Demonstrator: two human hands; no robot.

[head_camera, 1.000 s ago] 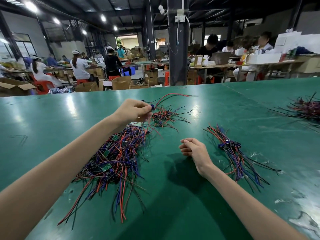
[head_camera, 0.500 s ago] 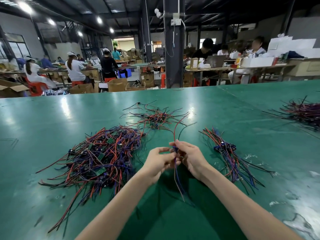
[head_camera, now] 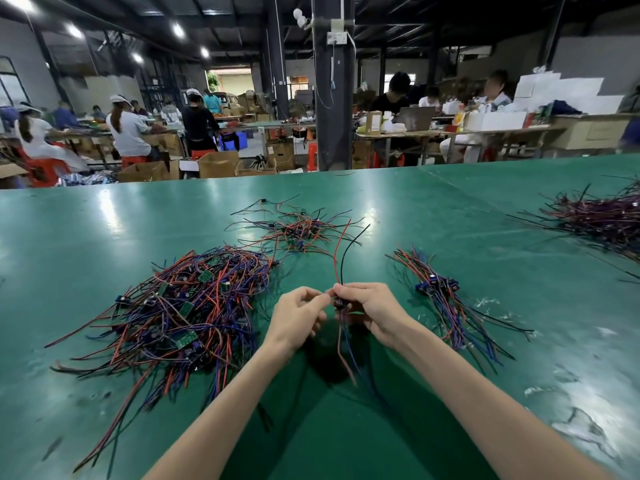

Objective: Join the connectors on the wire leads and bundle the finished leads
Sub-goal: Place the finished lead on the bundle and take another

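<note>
My left hand and my right hand meet above the green table, both pinching small dark connectors between them. A red and black lead rises from my right hand's fingers; red and blue leads hang down below the hands. Whether the connectors are joined is hidden by the fingers. A large heap of red, blue and black leads with small green boards lies to the left. A smaller pile of leads lies further back. A bundle with blue connectors lies to the right.
Another pile of dark leads sits at the far right of the table. Behind the table's back edge stand a dark pillar, cardboard boxes and other workbenches with people seated at them.
My left hand came back from the far pile with a lead and met my right hand at the table's middle. Both hands now hold the connectors together, lifted a little higher.
</note>
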